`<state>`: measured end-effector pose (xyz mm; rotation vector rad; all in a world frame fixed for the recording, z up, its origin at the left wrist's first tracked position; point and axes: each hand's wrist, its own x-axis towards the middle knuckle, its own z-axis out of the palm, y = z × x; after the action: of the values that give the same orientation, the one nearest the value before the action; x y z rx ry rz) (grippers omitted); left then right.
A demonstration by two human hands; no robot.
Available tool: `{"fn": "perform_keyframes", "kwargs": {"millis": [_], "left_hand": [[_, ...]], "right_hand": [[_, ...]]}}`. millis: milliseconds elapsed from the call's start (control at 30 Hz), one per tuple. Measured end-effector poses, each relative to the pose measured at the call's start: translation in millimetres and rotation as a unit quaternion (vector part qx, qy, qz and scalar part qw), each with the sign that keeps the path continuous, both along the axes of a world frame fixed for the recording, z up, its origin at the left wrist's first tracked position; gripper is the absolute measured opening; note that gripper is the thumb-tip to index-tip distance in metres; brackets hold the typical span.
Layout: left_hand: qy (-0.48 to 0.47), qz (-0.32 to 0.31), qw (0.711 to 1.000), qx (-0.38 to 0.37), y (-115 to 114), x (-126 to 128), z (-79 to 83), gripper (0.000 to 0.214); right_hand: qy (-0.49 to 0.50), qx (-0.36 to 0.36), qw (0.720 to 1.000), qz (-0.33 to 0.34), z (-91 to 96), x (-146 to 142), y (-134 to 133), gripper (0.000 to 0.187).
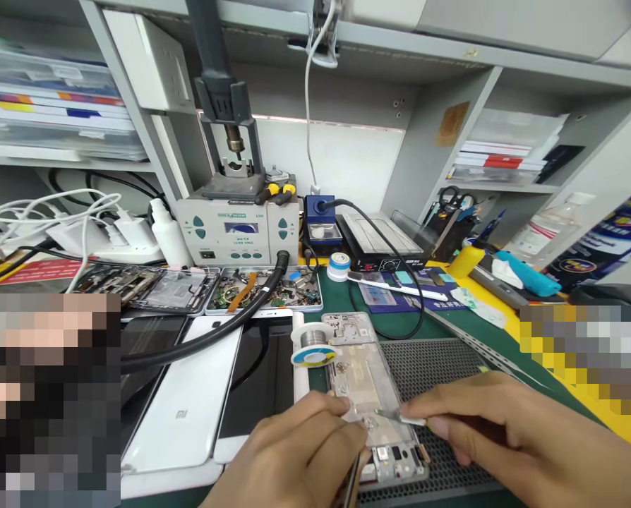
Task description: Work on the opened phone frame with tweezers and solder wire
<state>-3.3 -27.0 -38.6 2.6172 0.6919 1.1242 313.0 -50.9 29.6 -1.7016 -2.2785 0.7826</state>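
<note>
An opened smartphone housing (362, 367), pale and silvery with small parts exposed at its near end, lies in front of me. My left hand (305, 444) is closed at the housing's left side, fingertips resting on its lower part. A slim dark rod-like tool (353, 480) sticks out below those fingers; its kind is hard to make out. From the right, my right hand (500, 430) pinches a small thin metal blade (388, 414) between thumb and forefinger. The blade's tip reaches the housing's surface close to my left fingertips.
A solder spool (313, 346) stands at the housing's left edge. White phones (188, 395) lie further left, crossed by a thick black hose (199, 347). Behind are a tray of circuit boards (265, 289), a rework station (231, 229) and a white-handled brush (400, 286). A perforated mat (432, 367) lies underneath.
</note>
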Motion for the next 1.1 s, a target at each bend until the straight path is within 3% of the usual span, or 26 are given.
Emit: {"fn": "perform_keyframes", "kwargs": {"millis": [100, 167, 300, 433, 533, 633, 900, 1100], "left_hand": [[-0.012, -0.003, 1.000, 0.013, 2.7, 3.3, 0.0, 0.020], [-0.014, -0.006, 1.000, 0.018, 3.8, 4.8, -1.2, 0.021], [-0.022, -0.001, 1.000, 0.022, 2.9, 5.4, -2.9, 0.023], [-0.023, 0.001, 0.999, 0.023, 0.0, 6.2, -3.0, 0.026], [-0.028, -0.001, 0.999, 0.040, -0.8, 6.4, -3.3, 0.027], [-0.035, -0.001, 0.998, 0.045, -1.3, 5.6, -2.1, 0.027], [-0.033, -0.019, 0.998, 0.059, -3.0, 9.2, 2.7, 0.023], [-0.044, -0.014, 0.998, 0.045, -3.6, 11.7, 4.0, 0.026]], "right_hand": [[-0.023, -0.043, 0.998, 0.033, 3.2, -0.4, 2.3, 0.036], [-0.044, -0.032, 0.998, 0.028, 1.6, 1.8, -0.9, 0.039], [-0.090, 0.040, 0.995, 0.011, -0.6, 1.1, -16.7, 0.043], [-0.160, 0.128, 0.978, 0.033, 12.0, -18.4, -30.1, 0.049], [-0.170, 0.158, 0.969, 0.086, 23.0, -36.5, -31.3, 0.040], [-0.193, 0.185, 0.959, 0.097, 26.6, -46.5, -30.4, 0.036], [-0.269, 0.170, 0.942, 0.104, 12.4, -54.6, -45.6, 0.061], [-0.293, 0.142, 0.943, 0.069, 5.8, -69.6, -43.2, 0.063]]}}
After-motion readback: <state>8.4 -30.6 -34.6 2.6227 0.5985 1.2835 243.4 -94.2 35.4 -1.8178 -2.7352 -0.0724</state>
